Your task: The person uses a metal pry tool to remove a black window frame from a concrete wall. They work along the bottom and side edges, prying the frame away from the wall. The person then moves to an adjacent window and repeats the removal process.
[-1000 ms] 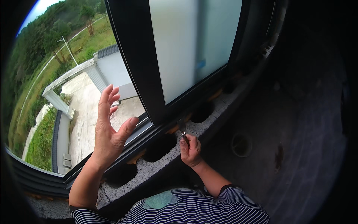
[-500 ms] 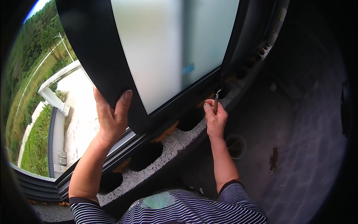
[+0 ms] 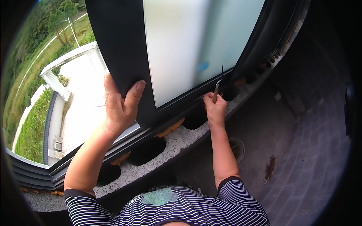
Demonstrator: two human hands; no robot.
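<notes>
My left hand (image 3: 121, 103) is closed round the upright edge of a black-framed sliding window sash (image 3: 117, 49). Its thumb presses on the inner face and its other fingers wrap the outer edge. Frosted glass (image 3: 175, 49) fills the sash. In my right hand (image 3: 216, 109) is a small trowel (image 3: 215, 94) with a wooden handle, a bent metal neck and a thin dark blade seen nearly edge-on. The blade points upward in front of the sash's bottom rail (image 3: 192, 92); whether it touches the frame I cannot tell.
Below the window track (image 3: 109, 152) runs a rough hollow-block sill (image 3: 173, 145) with dark holes and orange foam (image 3: 171, 127). A round container (image 3: 236, 150) stands on the dark floor to the right. Outside lie a white gateway (image 3: 69, 56) and grass.
The view has shifted, so the sash appears farther right. My right hand has raised the trowel, whose blade now shows against the frame and glass. My left hand keeps its hold on the sash.
</notes>
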